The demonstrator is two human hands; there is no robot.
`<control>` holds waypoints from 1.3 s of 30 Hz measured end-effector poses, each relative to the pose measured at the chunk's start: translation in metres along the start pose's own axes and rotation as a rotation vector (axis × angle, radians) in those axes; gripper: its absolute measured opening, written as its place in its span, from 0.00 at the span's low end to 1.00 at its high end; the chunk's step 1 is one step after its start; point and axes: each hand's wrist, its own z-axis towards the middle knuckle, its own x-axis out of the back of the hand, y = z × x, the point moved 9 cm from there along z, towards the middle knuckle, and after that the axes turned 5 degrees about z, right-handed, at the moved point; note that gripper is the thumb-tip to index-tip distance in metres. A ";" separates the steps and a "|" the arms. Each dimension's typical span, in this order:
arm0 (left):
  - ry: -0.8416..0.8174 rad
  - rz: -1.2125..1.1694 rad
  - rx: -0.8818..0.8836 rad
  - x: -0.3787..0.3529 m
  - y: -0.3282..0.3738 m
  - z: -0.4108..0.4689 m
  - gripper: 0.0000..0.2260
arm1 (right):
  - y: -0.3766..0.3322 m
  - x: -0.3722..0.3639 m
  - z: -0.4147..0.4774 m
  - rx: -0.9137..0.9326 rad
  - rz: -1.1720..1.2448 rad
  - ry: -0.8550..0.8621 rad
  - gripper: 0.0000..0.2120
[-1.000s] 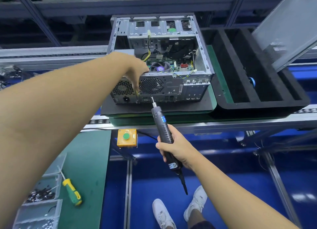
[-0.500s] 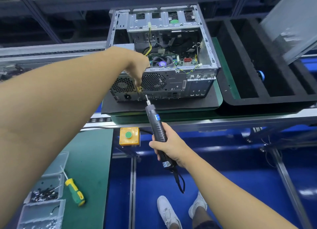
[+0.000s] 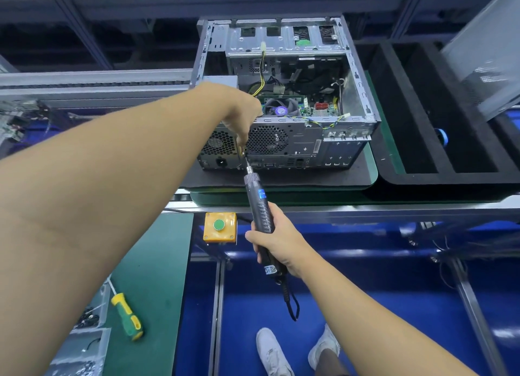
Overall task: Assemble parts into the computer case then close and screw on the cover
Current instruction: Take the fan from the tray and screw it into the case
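Gripping the electric screwdriver [image 3: 260, 207] low on its barrel, the right hand [image 3: 277, 245] had lifted its bit over the last 1 second from just below the rear panel of the computer case [image 3: 284, 147] to meet the spot beneath the left hand [image 3: 242, 114]. That hand's fingertips [image 3: 241, 147] were pinched together just above the bit, seemingly steadying a small screw, though it was too small to confirm. The case lay open on the black mat [image 3: 323, 178], directly beyond the tool tip. That closing of the gap suggested fastening was about to start; the cover, apparently the grey panel [image 3: 484, 55] far right of both grips, was not yet fitted.
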 end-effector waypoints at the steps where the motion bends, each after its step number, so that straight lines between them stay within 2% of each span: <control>1: 0.004 0.004 -0.011 0.000 0.000 0.000 0.18 | 0.000 0.000 0.000 0.000 0.003 0.004 0.24; 8: 0.093 0.012 -0.059 0.000 0.001 -0.002 0.22 | 0.000 0.004 -0.001 0.009 -0.008 0.020 0.24; 13: 0.097 0.010 -0.076 0.000 0.002 -0.004 0.21 | 0.001 0.002 -0.001 0.010 0.018 0.005 0.18; 20: 0.071 0.029 -0.082 0.001 0.005 -0.007 0.20 | -0.001 -0.007 0.000 0.001 0.049 -0.001 0.19; 25: 0.075 0.005 -0.087 0.002 0.005 -0.010 0.22 | -0.003 -0.014 -0.001 -0.002 0.124 0.011 0.17; 31: 0.184 0.111 -0.071 0.001 0.006 -0.015 0.22 | -0.002 -0.027 -0.001 -0.011 0.264 0.019 0.15; 34: 0.163 0.137 -0.028 -0.001 0.003 -0.016 0.23 | -0.001 -0.031 -0.002 -0.014 0.295 0.031 0.15; 39: 0.149 0.123 -0.061 -0.002 0.003 -0.018 0.24 | -0.001 -0.034 -0.001 -0.011 0.316 0.028 0.15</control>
